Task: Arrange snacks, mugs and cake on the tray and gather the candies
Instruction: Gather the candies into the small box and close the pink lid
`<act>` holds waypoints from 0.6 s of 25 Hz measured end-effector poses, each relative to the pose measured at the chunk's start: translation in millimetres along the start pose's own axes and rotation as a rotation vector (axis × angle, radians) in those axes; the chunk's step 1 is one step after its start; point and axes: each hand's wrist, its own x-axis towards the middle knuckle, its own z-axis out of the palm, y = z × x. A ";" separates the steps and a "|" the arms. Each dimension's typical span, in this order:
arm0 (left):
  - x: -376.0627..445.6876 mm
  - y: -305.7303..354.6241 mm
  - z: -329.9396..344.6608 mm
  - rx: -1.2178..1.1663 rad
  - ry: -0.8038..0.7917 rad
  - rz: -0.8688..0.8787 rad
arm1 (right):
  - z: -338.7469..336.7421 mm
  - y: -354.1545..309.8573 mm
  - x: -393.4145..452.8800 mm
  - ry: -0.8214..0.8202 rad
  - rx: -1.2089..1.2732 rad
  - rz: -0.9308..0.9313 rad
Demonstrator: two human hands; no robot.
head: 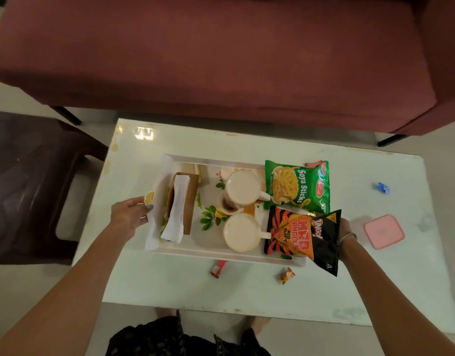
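Both hands are on the tray (pixel 211 253): left hand (pixel 130 215) grips its gold handle (pixel 149 197), right hand (pixel 345 233) is mostly hidden behind the black chips bag (pixel 304 237), so can't tell its grip. Green soya sticks bag (pixel 297 186), two mugs (pixel 243 187) and the wrapped cake (pixel 181 204) sit on the tray. Three candies (pixel 286 275) lie loose on the tabletop (pixel 247 291), pink lid (pixel 383 231) off right.

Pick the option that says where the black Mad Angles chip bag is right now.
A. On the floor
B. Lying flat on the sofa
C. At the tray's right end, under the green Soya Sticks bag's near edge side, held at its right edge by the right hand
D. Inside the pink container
C: the Mad Angles bag sits at the right end of the tray, nearer the camera than the Soya Sticks bag, with the right hand at its right edge.
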 end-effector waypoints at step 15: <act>1.3 -43.1 73.7 -0.014 0.005 0.008 | -51.8 -8.5 73.3 -0.066 -0.009 0.003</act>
